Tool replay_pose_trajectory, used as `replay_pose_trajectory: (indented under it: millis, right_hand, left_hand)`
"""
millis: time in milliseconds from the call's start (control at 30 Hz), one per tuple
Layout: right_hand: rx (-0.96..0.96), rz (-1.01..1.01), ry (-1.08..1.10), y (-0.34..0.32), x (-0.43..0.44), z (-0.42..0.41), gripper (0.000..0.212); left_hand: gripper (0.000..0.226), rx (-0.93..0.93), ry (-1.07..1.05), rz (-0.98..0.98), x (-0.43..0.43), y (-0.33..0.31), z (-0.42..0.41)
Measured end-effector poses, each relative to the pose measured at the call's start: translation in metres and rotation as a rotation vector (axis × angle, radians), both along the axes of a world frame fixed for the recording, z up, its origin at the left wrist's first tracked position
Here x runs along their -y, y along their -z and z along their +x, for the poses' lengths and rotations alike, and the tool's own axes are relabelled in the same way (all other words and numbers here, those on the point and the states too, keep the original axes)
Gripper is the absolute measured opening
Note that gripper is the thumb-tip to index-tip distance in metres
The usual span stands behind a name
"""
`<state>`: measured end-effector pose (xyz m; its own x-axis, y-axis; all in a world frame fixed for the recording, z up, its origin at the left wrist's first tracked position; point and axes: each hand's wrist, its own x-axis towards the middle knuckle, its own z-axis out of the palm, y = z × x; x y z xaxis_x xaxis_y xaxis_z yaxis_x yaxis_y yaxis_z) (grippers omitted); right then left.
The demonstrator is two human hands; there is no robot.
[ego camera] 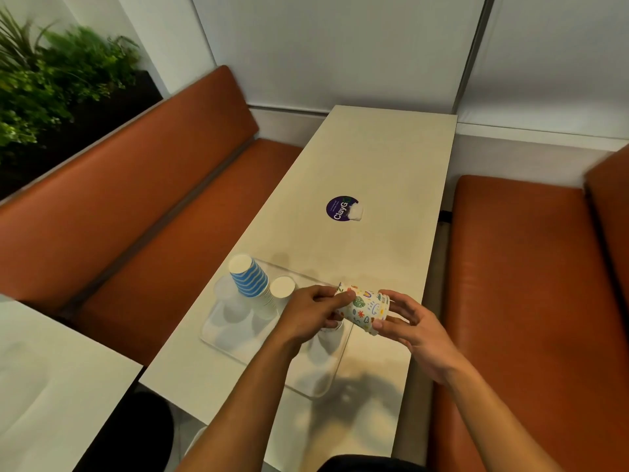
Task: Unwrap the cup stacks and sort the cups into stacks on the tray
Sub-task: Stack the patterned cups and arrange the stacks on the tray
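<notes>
Progress past halfway, I judge: blue-striped paper cup stack (248,277) and plain white cup stack (281,291) stand inverted on clear plastic tray (221,338). Doodle-print cup stack (366,306) sideways over tray, grips of left hand (315,310) and right hand (406,323) clamped on it; unplaced.

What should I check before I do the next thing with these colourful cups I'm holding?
1. Firm hold on the doodle cups: the left hand and the right hand each hold one end. Ok.
2. Wrapper off the doodle cups: cannot tell.
3. Bare space at the near end of the tray: ok.
4. Blue striped stack standing on the tray: ok.
5. White stack standing beside it: ok.
</notes>
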<state>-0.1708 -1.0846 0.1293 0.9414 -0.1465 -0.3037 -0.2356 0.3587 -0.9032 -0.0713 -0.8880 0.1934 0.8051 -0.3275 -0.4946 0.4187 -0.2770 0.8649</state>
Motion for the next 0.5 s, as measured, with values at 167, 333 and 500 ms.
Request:
replay_pose_trajectory:
  millis: [167,333,500]
  right_hand:
    - [-0.018,-0.002,0.087,0.004,0.007,-0.002,0.101]
    - [-0.041,0.064,0.228,0.009,0.012,-0.007,0.096]
    - [-0.048,0.062,0.267,0.012,0.013,-0.012,0.100]
  left_hand:
    - [0.036,0.146,-0.162,0.012,-0.011,-0.015,0.010]
    - [0.038,0.504,-0.168,0.245,-0.023,-0.021,0.014]
    - [0.057,0.698,0.093,0.634,-0.020,0.004,0.007]
